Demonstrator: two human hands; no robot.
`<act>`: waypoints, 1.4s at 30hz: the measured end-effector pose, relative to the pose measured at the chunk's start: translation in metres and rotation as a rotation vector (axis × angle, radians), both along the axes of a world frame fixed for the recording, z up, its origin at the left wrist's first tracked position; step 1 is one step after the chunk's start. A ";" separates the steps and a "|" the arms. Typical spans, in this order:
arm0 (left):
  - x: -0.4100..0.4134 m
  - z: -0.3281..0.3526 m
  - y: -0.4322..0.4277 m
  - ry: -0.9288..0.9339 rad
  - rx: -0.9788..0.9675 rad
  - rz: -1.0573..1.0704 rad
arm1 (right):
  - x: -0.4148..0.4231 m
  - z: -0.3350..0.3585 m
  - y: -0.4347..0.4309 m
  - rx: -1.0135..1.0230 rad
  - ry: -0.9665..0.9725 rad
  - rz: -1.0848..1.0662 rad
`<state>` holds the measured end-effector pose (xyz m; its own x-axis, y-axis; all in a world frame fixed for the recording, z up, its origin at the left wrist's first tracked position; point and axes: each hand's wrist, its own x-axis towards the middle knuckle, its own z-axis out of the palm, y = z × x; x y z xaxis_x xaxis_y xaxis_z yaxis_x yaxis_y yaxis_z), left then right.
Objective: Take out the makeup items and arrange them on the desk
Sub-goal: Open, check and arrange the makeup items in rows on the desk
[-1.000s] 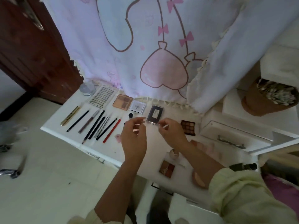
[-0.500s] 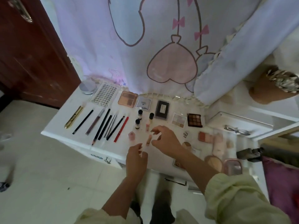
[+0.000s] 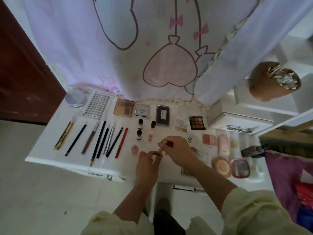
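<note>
Single head-worn wide-angle view, facing steeply down over the desk (image 3: 49, 141), seemingly from standing height

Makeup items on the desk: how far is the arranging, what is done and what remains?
Done: the pencils lie in a neat row at the left, and palettes line the back edge of the desk. In hand: the left hand and right hand pinch a slim tube at the centre. Remaining: the compacts at the right look loosely grouped, perhaps not yet ordered.
</note>
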<state>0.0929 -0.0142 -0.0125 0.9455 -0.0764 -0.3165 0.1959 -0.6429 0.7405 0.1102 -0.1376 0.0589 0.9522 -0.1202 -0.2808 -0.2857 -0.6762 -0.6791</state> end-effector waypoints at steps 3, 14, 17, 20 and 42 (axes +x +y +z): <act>-0.004 0.013 0.000 -0.037 -0.069 -0.022 | -0.003 0.012 -0.017 0.105 0.007 -0.090; 0.003 0.066 -0.003 -0.056 -0.413 -0.123 | -0.017 0.044 -0.063 0.598 0.043 -0.357; 0.004 0.082 -0.004 -0.016 -0.541 -0.054 | -0.019 0.046 -0.071 0.711 0.060 -0.379; 0.011 0.087 -0.008 0.174 -0.814 0.157 | -0.021 0.047 -0.078 0.834 0.126 -0.364; 0.023 0.119 -0.037 0.497 -0.765 -0.044 | -0.003 0.078 -0.071 0.394 -0.046 -0.128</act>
